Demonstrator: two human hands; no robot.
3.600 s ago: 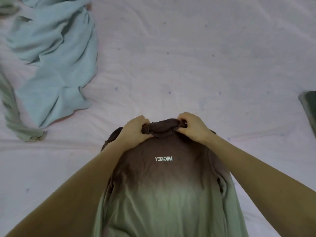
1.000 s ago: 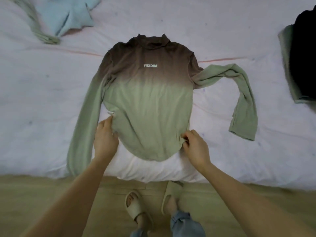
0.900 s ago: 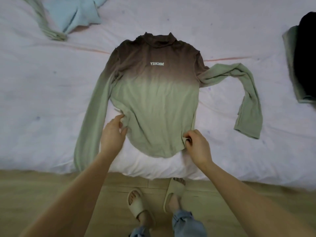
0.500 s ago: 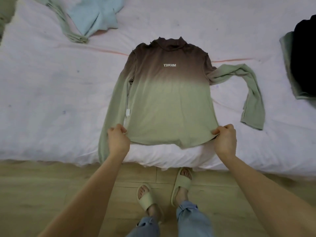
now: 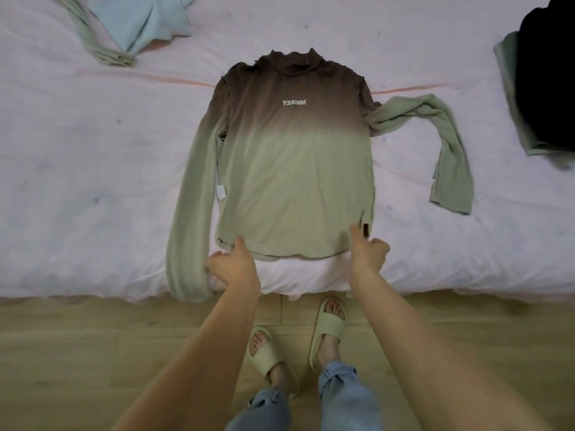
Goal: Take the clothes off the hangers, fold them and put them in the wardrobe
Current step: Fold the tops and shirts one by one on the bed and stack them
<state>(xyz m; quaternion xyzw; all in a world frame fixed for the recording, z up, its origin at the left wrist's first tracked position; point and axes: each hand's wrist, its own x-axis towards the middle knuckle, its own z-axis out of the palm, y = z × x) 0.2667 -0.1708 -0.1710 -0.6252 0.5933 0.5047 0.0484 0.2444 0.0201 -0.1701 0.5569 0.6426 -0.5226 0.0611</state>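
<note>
**Operator:** Grip status: my left hand [image 5: 231, 267] rests at the lower left corner of the hem, thumb up on the cloth, fingers loosely spread and closed round nothing. My right hand [image 5: 368, 251] sits at the lower right corner, thumb raised against the fabric, fingers loosely curled. I cannot tell whether either thumb pinches the hem or only presses on it.

**Checker:** Location of the garment?

**Operator:** The long-sleeved top [image 5: 295, 169] lies flat on the bed [image 5: 93, 150], collar away from me, hem just short of the near mattress edge. It is off its hanger; folding is the step in hand.

**Checker:** Handling properties?

**Operator:** Judged light, soft and limp: a thin knit that will sag and crease rather than hold shape. Not fragile. Take hold at seams, shoulders, hem corners or cuffs, with both hands, so that a whole edge travels together.

**Checker:** Sleeves?

**Operator:** The left sleeve [image 5: 189, 219] runs straight down beside the body and its cuff hangs over the bed edge. The right sleeve [image 5: 448, 150] is thrown outward and bent downward, apart from the body. Each needs to be laid across the torso.

**Checker:** Clearance?

**Operator:** Open sheet on both flanks. A pale blue garment [image 5: 146, 20] lies far left, a dark pile [image 5: 544, 73] far right, both well apart. The near edge is the risk: cloth dragged toward me could slide to the floor [image 5: 93, 353].
</note>
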